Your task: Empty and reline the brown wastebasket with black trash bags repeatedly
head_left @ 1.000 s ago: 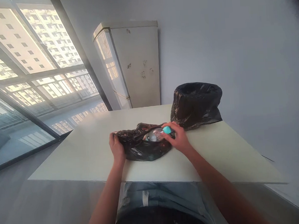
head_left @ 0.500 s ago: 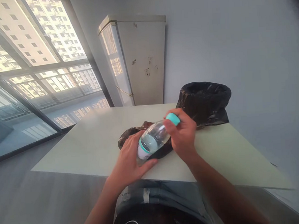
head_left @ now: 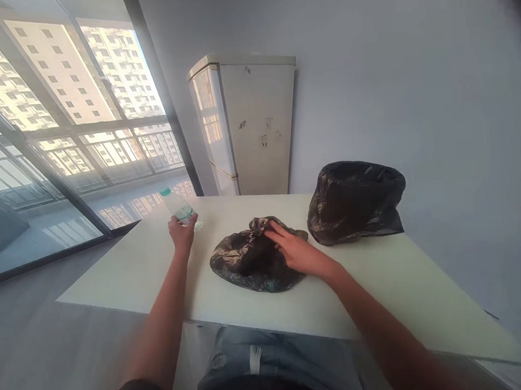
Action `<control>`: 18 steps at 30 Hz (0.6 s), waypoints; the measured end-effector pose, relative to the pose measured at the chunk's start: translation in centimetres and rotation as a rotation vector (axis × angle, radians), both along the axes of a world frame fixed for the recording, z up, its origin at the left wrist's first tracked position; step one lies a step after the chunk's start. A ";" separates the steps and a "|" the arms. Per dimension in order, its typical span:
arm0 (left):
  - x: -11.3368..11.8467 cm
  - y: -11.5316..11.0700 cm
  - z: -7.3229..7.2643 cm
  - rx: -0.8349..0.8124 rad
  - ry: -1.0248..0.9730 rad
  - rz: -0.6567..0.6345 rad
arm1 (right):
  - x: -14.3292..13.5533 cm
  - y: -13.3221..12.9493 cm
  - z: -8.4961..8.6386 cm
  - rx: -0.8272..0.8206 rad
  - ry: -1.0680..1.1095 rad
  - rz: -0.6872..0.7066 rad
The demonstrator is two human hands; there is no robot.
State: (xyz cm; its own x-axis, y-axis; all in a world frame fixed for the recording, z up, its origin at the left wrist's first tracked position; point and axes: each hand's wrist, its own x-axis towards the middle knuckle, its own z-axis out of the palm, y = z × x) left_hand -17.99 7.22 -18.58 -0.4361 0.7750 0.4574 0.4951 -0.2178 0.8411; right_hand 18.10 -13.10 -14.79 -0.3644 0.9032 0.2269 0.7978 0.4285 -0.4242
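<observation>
At the far left of the table, my left hand [head_left: 182,234] is closed around a clear plastic bottle [head_left: 183,214] with a turquoise cap and a printed label. The bottle tilts slightly left, its base close to the tabletop. In the middle lies a crumpled black plastic bag [head_left: 242,261], partly slack, with a bunched edge near its top. My right hand [head_left: 297,251] rests on that bag from the right. Its front fingers are stretched out and slightly apart, touching the bag by the bunched edge; the thumb is hidden.
A bin-shaped container covered in a black bag [head_left: 353,207] stands at the back right of the pale table [head_left: 128,279]. Beyond the table is an old white fridge [head_left: 260,130] against the wall. Large glass windows [head_left: 94,152] are on the left.
The bottle, earlier held in both hands over the black bag, is now at the far left in my left hand. My right hand has let go of its cap and moved onto the bag.
</observation>
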 end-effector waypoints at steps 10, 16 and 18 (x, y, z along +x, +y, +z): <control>1.0 1.7 -1.6 -0.124 0.073 0.050 | -1.2 2.2 -2.8 0.114 -0.083 0.075; 2.4 -6.3 0.5 0.011 0.073 -0.027 | -0.7 1.2 -2.1 -0.042 0.338 0.201; 3.3 -11.0 0.1 0.072 0.069 -0.477 | 0.0 0.9 -1.4 -0.202 0.521 0.252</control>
State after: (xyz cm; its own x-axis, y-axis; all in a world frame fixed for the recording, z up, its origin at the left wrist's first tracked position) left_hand -14.67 -3.78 -18.45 -0.0073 0.8463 0.5327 0.3799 -0.4904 0.7843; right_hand 18.09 -12.23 -16.21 -0.4597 0.8473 0.2660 0.3484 0.4476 -0.8236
